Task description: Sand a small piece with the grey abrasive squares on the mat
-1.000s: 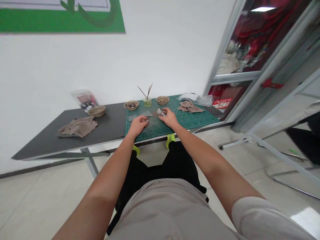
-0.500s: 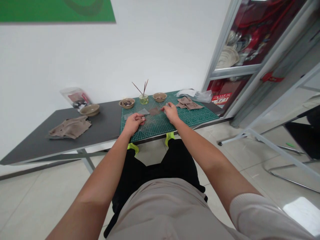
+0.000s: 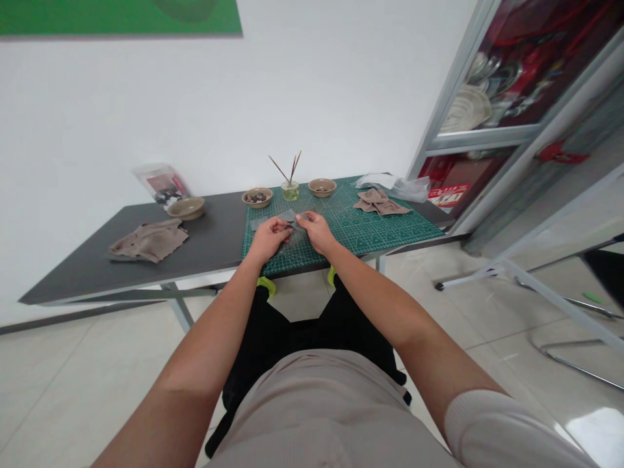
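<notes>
The left hand (image 3: 269,238) and right hand (image 3: 314,233) work together over a small grey sheet (image 3: 288,215) near the middle of the green cutting mat (image 3: 370,227), toward the rear of the worktop (image 3: 209,244), their fingers (image 3: 302,220) curled inward around it, though whether they grip it is too small to tell.

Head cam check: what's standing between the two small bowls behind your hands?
In the head view, a small glass jar with thin sticks in it stands between the bowl of dark bits and the other bowl.

Both bare forearms (image 3: 370,305) reach forward and inward, left hand (image 3: 269,238) and right hand (image 3: 316,233) close together, palms down, fingers (image 3: 306,220) curled, fingertips nearly meeting.
</notes>
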`<action>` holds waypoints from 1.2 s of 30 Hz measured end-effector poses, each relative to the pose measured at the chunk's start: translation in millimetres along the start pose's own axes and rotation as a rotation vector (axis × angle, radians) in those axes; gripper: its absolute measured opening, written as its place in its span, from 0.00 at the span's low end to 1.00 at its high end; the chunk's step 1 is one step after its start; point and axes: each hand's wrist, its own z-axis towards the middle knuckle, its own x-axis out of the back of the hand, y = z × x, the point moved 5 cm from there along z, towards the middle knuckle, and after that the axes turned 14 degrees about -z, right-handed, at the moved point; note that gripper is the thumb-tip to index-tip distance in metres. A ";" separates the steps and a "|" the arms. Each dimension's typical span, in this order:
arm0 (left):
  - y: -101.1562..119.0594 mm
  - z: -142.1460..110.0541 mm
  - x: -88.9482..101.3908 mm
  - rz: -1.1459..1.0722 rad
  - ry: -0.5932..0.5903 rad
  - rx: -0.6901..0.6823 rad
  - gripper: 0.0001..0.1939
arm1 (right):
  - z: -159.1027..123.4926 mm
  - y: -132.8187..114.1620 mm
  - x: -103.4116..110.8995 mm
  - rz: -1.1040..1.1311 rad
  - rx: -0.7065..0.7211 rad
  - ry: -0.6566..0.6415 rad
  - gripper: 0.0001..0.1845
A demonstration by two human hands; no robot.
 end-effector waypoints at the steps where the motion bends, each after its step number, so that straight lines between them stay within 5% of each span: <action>1: 0.1 -0.5 -0.3 0.001 -0.004 0.006 0.14 | 0.2 3.4 1.0 0.015 -0.026 0.014 0.22; 11: -1.1 -3.7 -2.6 0.004 -0.012 0.019 0.14 | -5.0 3.7 2.2 -0.061 -0.015 0.015 0.24; 25: 2.7 -4.7 -1.5 0.123 -0.022 -0.012 0.13 | 4.7 12.4 6.5 -0.404 0.098 0.114 0.11; 36: -0.1 -5.2 -1.9 0.037 -0.005 0.002 0.14 | -4.2 6.8 7.7 -0.296 0.068 0.152 0.17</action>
